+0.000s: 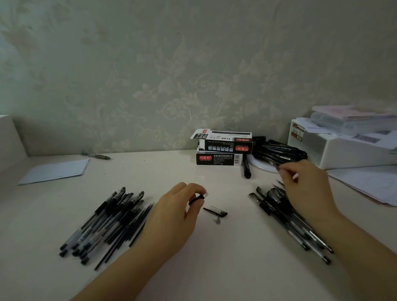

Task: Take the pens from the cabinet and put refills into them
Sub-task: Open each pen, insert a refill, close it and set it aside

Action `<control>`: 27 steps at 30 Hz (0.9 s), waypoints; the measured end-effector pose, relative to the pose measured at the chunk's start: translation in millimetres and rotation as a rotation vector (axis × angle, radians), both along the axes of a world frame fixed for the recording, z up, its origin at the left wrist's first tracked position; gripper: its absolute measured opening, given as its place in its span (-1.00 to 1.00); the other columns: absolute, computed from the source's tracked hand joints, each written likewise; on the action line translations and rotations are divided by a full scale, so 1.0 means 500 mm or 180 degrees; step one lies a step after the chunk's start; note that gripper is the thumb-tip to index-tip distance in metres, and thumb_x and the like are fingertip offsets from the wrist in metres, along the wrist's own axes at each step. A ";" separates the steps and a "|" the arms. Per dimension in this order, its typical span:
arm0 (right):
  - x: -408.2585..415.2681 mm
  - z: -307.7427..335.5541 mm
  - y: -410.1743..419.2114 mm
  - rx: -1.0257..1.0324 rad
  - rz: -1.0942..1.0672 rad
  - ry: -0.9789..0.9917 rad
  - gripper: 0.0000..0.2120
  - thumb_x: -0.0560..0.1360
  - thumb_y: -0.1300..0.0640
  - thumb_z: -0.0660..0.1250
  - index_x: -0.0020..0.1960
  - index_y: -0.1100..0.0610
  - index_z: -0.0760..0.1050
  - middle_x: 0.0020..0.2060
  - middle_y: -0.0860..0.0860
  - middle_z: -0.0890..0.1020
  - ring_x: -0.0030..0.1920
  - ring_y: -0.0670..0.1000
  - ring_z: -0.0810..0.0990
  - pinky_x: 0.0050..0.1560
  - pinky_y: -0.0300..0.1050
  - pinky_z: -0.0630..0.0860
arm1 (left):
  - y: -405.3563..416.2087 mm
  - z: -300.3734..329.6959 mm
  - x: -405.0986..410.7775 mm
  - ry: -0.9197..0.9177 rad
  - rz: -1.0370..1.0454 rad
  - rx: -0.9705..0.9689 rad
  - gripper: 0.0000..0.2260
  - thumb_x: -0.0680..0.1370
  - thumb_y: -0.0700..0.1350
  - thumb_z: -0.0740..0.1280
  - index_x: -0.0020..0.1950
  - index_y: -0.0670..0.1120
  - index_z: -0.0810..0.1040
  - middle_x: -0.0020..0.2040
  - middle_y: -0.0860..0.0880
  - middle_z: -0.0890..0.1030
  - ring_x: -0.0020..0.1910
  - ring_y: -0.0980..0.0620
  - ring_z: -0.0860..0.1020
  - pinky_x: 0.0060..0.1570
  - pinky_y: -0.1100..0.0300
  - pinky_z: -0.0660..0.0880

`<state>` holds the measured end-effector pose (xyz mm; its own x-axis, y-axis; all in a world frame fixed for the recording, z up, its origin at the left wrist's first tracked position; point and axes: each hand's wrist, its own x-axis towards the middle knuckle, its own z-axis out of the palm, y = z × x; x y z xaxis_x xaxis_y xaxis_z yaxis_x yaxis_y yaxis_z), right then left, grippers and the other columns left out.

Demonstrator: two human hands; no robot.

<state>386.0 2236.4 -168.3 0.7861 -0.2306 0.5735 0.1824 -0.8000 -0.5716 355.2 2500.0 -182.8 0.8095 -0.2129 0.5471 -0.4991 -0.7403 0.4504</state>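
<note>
L hand (174, 211) pinches a small black pen piece (197, 198) mid-desk; R hand (305, 188), fingers curled w/ nothing clearly held, hovers over right pile of black-capped clear plastic pens (293, 218). Black pen cap (216, 211) lies between.

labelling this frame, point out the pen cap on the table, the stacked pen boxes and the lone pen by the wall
pen cap (216, 211), head view, middle of its black body
stacked pen boxes (224, 148), head view, front of upper box
lone pen (97, 156), head view, mid barrel

Your worktop (204, 271) is cream. Pens at left (103, 227) are black and clear, same for the right pile (288, 217). Boxes (221, 148) at the back edge are black with red labels. Wallpaper (184, 66) is pale green, floral pattern. Paper (54, 171) at back left is light blue.
</note>
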 end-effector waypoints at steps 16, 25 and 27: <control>0.006 -0.027 -0.013 -0.0638 -0.0219 0.0634 -0.80 0.55 0.22 0.31 -0.13 0.30 0.65 -0.25 0.16 0.65 -0.28 0.09 0.59 -0.19 0.03 0.58 | 0.106 0.033 0.024 0.0790 0.1688 0.0925 -0.87 0.52 0.00 0.33 -0.11 -0.05 0.51 -0.29 0.07 0.45 -0.31 0.08 0.40 -0.42 0.24 0.23; -0.039 -0.012 0.085 -0.0670 0.0675 -0.0115 -0.85 0.53 0.13 0.37 0.07 0.06 0.66 -0.08 -0.07 0.60 -0.19 -0.09 0.55 -0.13 -0.16 0.51 | 0.116 0.036 0.020 0.1345 0.1712 0.1458 -0.73 0.48 0.11 0.39 0.01 -0.04 0.47 -0.08 0.00 0.54 -0.12 0.02 0.48 -0.12 0.17 0.47; -0.042 -0.016 0.095 -0.0757 0.0805 -0.0113 -0.83 0.54 0.11 0.36 0.09 0.06 0.66 -0.08 -0.09 0.60 -0.19 -0.13 0.53 -0.14 -0.19 0.52 | 0.118 0.034 0.022 0.1366 0.1729 0.1468 -0.76 0.51 0.07 0.36 0.02 -0.06 0.49 -0.08 -0.01 0.55 -0.14 0.02 0.48 -0.13 0.18 0.47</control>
<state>364.8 2284.0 -176.3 0.7799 0.1123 0.6157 0.4082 -0.8370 -0.3644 366.1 2559.1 -165.9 0.9827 0.1404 0.1210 0.1269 -0.9855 0.1126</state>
